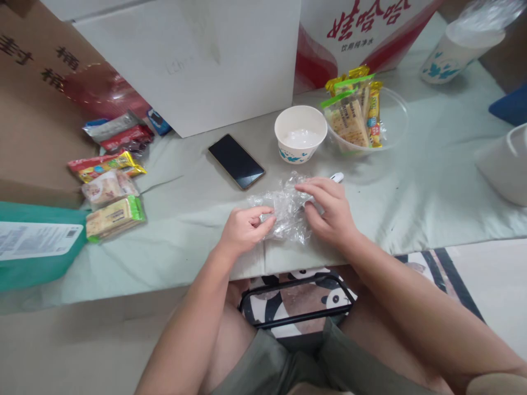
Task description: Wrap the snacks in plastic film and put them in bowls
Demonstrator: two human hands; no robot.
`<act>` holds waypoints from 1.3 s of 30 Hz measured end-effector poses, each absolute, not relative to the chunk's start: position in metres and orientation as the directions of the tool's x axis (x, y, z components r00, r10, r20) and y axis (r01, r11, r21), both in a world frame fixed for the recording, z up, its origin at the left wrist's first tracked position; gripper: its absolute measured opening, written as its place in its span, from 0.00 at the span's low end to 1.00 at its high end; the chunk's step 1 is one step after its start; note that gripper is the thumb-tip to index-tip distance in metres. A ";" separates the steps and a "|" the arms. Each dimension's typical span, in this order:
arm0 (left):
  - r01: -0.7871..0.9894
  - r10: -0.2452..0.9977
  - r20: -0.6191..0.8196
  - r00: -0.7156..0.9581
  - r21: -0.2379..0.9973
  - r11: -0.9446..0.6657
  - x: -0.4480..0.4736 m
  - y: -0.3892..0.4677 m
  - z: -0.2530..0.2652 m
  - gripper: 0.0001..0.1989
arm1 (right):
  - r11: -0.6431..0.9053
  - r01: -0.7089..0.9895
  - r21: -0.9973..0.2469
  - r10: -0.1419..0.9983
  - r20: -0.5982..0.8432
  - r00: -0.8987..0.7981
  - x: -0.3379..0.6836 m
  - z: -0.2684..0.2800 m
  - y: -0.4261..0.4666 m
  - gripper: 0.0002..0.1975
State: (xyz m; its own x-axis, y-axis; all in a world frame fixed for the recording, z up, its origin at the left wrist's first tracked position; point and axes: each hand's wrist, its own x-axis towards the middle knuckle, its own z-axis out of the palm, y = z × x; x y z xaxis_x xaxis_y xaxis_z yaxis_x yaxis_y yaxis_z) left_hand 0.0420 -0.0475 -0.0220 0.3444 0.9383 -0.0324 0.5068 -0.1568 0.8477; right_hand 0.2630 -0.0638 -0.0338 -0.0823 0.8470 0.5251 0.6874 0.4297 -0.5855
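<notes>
Crumpled clear plastic film (284, 214) lies on the cloth near the table's front edge, between my two hands. My left hand (247, 230) is at its left side, fingers curled and thumb and forefinger pinched on the film's edge. On the right, my right hand (331, 211) reaches over the film with its fingers stretched out and its thumb apart from them, touching the plastic. A small white object (337, 177) shows just beyond the right knuckles; its kind is unclear. Behind the film stands a paper bowl (300, 134) with something clear and shiny inside.
A phone (236, 161) lies left of the bowl. A clear plastic bowl (397, 140) holds wrapped snacks (349, 118). More snack packs (115, 216) lie at the left by a green package (37, 244). Boxes (197, 60) stand behind; a paper cup (453, 52) is at the far right.
</notes>
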 end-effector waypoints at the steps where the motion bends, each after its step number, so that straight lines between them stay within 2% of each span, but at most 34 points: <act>1: 0.506 0.939 -0.037 0.341 0.849 -0.151 0.042 -0.047 -0.021 0.13 | 0.385 0.690 -0.613 0.867 0.497 -0.042 0.264 -0.033 -0.063 0.21; 6: 0.515 0.944 -0.046 0.326 0.846 -0.137 0.042 -0.047 -0.018 0.13 | 0.273 0.688 -0.672 0.902 0.428 0.061 0.269 -0.034 -0.060 0.23; 10: 0.566 0.977 0.043 0.209 0.809 -0.157 0.041 -0.044 -0.018 0.11 | 0.233 0.702 -0.673 0.896 0.428 0.113 0.270 -0.035 -0.061 0.23; 14: 0.700 0.972 0.234 0.020 0.691 -0.181 0.038 -0.038 -0.021 0.15 | 0.297 0.704 -0.645 0.901 0.433 0.017 0.270 -0.034 -0.063 0.17; 16: 0.744 0.963 0.269 -0.004 0.645 -0.177 0.037 -0.036 -0.024 0.16 | 0.358 0.702 -0.616 0.891 0.450 -0.060 0.269 -0.034 -0.065 0.15; 19: 0.738 0.963 0.250 0.096 0.632 -0.238 0.040 -0.037 -0.026 0.17 | 0.382 0.707 -0.595 0.891 0.440 -0.111 0.266 -0.034 -0.067 0.14; 22: 0.651 0.952 0.228 0.204 0.695 -0.306 0.045 -0.040 -0.023 0.13 | 0.348 0.721 -0.599 0.907 0.409 -0.098 0.264 -0.034 -0.067 0.14; 25: 0.559 0.976 0.125 0.177 0.804 -0.204 0.047 -0.041 -0.019 0.07 | 0.351 0.722 -0.596 0.899 0.431 -0.081 0.264 -0.035 -0.067 0.13; 30: 0.299 0.995 -0.029 0.100 0.954 -0.002 0.042 -0.040 -0.016 0.10 | 0.289 0.721 -0.630 0.894 0.448 0.033 0.265 -0.036 -0.066 0.13; 36: 0.115 0.992 -0.050 0.118 0.993 0.036 0.037 -0.039 -0.015 0.15 | 0.268 0.687 -0.676 0.911 0.410 0.047 0.266 -0.041 -0.063 0.20; 39: 0.176 0.982 -0.107 0.153 0.981 0.079 0.040 -0.038 -0.017 0.13 | 0.283 0.682 -0.674 0.917 0.399 0.014 0.266 -0.044 -0.063 0.21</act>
